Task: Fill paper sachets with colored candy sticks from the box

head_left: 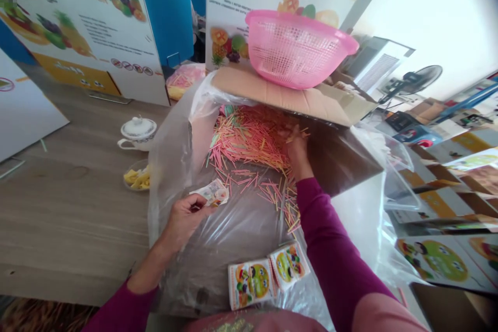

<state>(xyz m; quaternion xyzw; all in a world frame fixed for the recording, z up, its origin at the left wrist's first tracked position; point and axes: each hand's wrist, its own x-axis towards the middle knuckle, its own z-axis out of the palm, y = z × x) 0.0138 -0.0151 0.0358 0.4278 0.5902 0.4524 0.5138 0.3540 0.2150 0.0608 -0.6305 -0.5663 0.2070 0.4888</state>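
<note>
My left hand (pixel 185 220) is closed on the edge of a small printed packet (pixel 216 193), held low over a clear plastic sheet (pixel 202 264). My right hand (pixel 298 150) reaches into an open cardboard box (pixel 342 161) tipped on its side. Its fingers are wrapped round a few thin coloured sticks (pixel 304 131), whose ends poke out. A heap of thin pink, yellow and green sticks (pixel 249 137) fills the box's left part and spills onto the plastic. Two stacks of printed packets, a left one (pixel 252 282) and a right one (pixel 288 264), lie near my body.
A pink basket (pixel 299 52) rests on top of the box. To the left stand a lidded white cup (pixel 138 132) and a bowl of yellow pieces (pixel 137 177). Printed cartons (pixel 112 26) line the back; a fan (pixel 420 83) and open boxes (pixel 439 187) are at right.
</note>
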